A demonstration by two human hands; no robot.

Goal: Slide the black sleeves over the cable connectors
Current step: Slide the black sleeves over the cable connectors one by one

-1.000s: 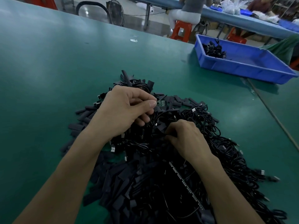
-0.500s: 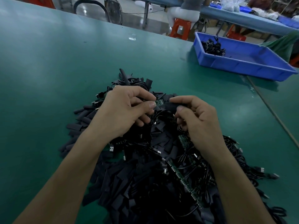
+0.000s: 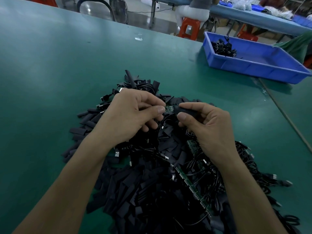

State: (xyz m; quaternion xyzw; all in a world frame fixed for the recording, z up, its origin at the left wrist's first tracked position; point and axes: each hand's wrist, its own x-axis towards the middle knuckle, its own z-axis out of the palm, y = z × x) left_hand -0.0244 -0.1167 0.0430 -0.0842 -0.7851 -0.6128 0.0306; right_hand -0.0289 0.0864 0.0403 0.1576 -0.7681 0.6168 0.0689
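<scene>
Mid-frame, my left hand (image 3: 131, 115) pinches the green connector (image 3: 169, 108), right hand (image 3: 207, 125) pinches the black sleeve (image 3: 185, 109); tilt it and the mouth may snag.

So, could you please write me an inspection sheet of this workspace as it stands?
Surface: green table, with a dull sheen.
Job's things: green board and black sleeve meet end to end between the hands; whether they overlap cannot be told. Loose sleeves pile lies below.
Clutter: small clear scrap far out on the table.
Hands: left hand pinches the board; right hand grips the sleeve.
Cables: tangled black USB cables in the pile; a few more in the blue bin.
Surroundings: orange stool, floor fan, another bench behind.
</scene>
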